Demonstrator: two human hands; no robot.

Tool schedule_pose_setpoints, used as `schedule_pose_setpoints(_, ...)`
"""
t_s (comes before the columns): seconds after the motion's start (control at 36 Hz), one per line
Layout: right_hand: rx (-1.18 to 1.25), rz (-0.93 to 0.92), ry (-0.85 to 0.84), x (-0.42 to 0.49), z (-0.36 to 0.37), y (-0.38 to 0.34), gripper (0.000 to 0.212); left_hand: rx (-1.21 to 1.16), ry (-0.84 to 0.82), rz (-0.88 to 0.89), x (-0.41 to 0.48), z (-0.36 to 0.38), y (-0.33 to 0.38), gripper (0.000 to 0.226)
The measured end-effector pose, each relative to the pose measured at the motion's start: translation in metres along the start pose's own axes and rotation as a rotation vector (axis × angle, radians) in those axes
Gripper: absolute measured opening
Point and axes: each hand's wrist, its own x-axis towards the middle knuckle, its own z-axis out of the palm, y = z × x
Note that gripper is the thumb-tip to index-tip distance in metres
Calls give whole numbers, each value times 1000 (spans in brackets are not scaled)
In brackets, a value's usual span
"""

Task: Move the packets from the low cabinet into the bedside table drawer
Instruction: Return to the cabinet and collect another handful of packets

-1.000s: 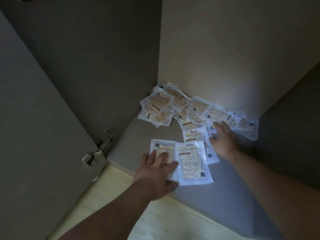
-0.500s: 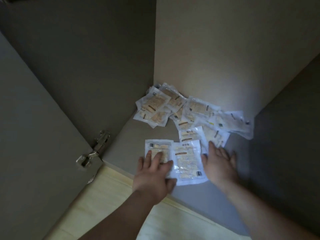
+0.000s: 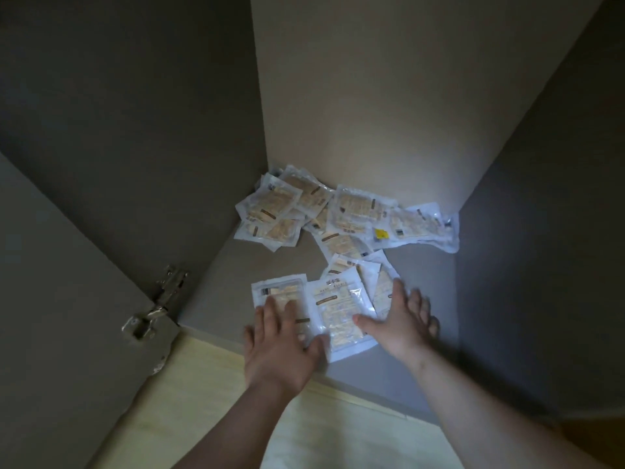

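Observation:
Several clear plastic packets with tan contents lie on the grey cabinet floor (image 3: 216, 282). A loose pile (image 3: 338, 214) sits against the back wall. Nearer the front edge lie a left packet (image 3: 280, 292), a middle packet (image 3: 341, 309) and a few more overlapping packets (image 3: 375, 282) behind them. My left hand (image 3: 280, 346) lies flat with straight fingers on the left packet. My right hand (image 3: 402, 323) rests spread on the right side of the front packets, thumb on the middle one.
The cabinet door (image 3: 67, 299) stands open at the left, with a metal hinge (image 3: 152, 313) at its inner edge. Cabinet side walls close in left and right. Pale wood floor (image 3: 338, 431) lies in front of the cabinet.
My right hand has drawn back from the rear pile to the front, dragging packets with it onto the front group. My left hand has stayed on the left packet.

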Motion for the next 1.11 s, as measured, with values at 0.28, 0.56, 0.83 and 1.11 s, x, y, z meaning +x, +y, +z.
schedule_pose_setpoints(0.28, 31, -83, 60, -6, 8, -14, 72, -561, 151, 64, 18, -3, 18, 20)
schedule_pose_setpoints(0.56, 106, -48, 59, -28, 18, -31, 53, -1150, 124, -153, 4, -12, 43, 30)
schedule_pose_setpoints(0.83, 191, 113, -10, -25, 24, -45, 79, -734, 171, -225, 3, -13, 28, 51)
schedule_pose_setpoints(1.11, 418, 212, -53, -21, 33, -53, 54, -1050, 45, -181, 6, -19, 28, 40)
